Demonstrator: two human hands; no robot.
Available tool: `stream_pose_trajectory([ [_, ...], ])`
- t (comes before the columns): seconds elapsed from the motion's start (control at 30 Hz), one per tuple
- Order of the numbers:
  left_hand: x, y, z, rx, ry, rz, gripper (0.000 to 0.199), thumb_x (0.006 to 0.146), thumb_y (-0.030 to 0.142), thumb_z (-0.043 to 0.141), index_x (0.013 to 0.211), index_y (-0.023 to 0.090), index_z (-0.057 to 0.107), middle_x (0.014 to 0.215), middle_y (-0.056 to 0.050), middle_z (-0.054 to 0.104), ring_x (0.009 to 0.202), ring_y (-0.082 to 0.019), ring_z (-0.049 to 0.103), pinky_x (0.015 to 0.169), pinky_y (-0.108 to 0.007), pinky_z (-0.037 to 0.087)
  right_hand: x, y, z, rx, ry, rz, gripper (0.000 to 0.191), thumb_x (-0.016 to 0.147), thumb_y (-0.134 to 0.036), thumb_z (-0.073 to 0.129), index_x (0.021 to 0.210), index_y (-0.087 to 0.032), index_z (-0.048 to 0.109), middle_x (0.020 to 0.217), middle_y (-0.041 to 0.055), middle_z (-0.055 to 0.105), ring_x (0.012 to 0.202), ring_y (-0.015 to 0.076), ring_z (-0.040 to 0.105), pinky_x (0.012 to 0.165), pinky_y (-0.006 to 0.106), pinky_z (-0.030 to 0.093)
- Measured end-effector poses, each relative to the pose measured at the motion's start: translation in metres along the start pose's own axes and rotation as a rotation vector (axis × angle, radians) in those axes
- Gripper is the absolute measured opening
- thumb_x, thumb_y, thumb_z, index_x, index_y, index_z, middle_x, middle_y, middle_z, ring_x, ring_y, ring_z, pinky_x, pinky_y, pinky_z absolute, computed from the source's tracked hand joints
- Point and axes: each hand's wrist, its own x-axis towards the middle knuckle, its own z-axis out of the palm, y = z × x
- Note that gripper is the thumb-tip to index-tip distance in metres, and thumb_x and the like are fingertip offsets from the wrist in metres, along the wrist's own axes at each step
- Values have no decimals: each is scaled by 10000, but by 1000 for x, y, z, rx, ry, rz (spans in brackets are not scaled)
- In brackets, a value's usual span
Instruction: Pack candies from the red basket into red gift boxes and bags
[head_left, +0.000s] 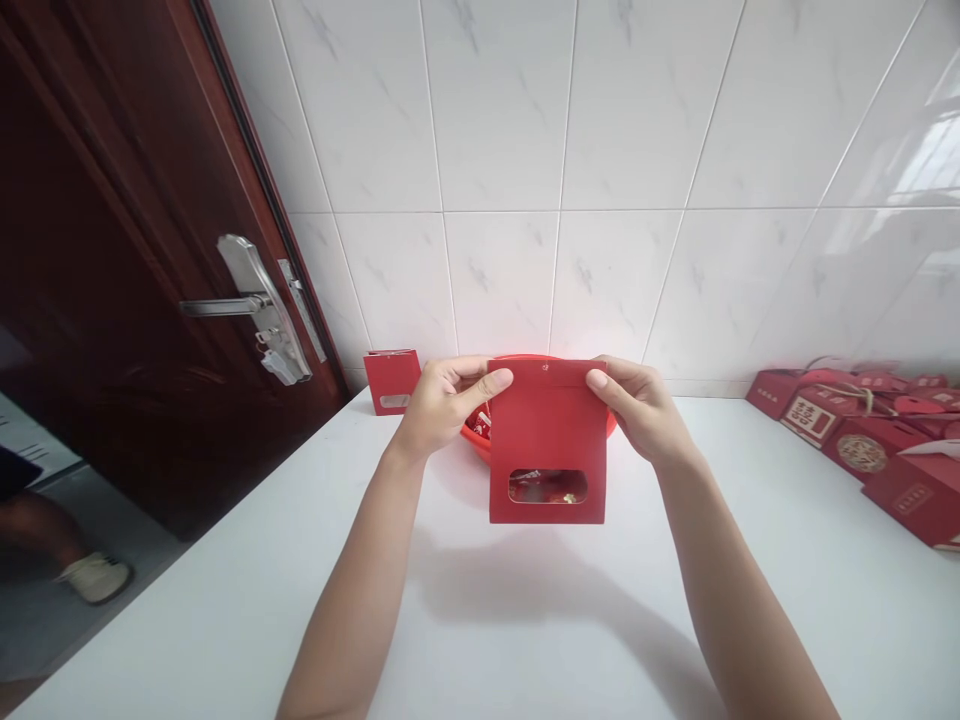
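A red paper gift bag [548, 430] hangs upright above the table, its front towards me. Near its bottom a clear window shows red wrapped pieces inside. My left hand [450, 400] pinches the top left corner, thumb in front and fingers behind. At the top right corner my right hand [637, 405] grips it the same way. Behind the bag stands a red plastic basin [474, 441], mostly hidden; small red packets [480, 424] show in it at the left.
Another red bag [393, 382] stands by the tiled wall at the back left. Several red gift boxes [862, 445] crowd the right side of the white table [480, 640]. To the left are a dark wooden door [112, 250] and a person's foot in a shoe [96, 577].
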Motion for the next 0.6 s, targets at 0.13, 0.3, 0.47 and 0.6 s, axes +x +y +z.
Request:
stream_pose_trajectory([
  [0.13, 2, -2, -2, -76, -66, -40, 420, 820, 513, 755, 612, 166, 638, 631, -25, 623, 609, -155, 583, 575, -274, 487, 1, 1, 1, 46, -5, 26, 325, 891, -515, 707, 818, -199, 716, 729, 7, 629, 605, 121, 561, 508, 229, 445],
  [0.3, 0, 3, -4, -105, -89, -148, 385, 819, 504, 745, 678, 152, 678, 670, -33, 669, 619, -164, 631, 585, -265, 517, -2, -8, 4, 0, -12, 91, 366, 883, -541, 703, 811, -185, 665, 660, -7, 605, 543, 112, 541, 455, 214, 406],
  [0.47, -5, 11, -7, -68, -89, -53, 362, 822, 468, 747, 669, 148, 670, 668, -23, 638, 632, -157, 609, 585, -260, 498, -12, -24, 10, -113, 11, -21, 375, 897, -523, 692, 753, -185, 621, 622, -13, 581, 544, 115, 540, 485, 226, 426],
  [0.6, -4, 10, -8, -28, -100, -63, 343, 834, 439, 740, 659, 156, 654, 668, -9, 622, 642, -151, 613, 568, -242, 487, -13, -23, 17, -211, 47, -29, 370, 906, -540, 671, 801, -187, 639, 702, 21, 665, 612, 150, 617, 488, 234, 453],
])
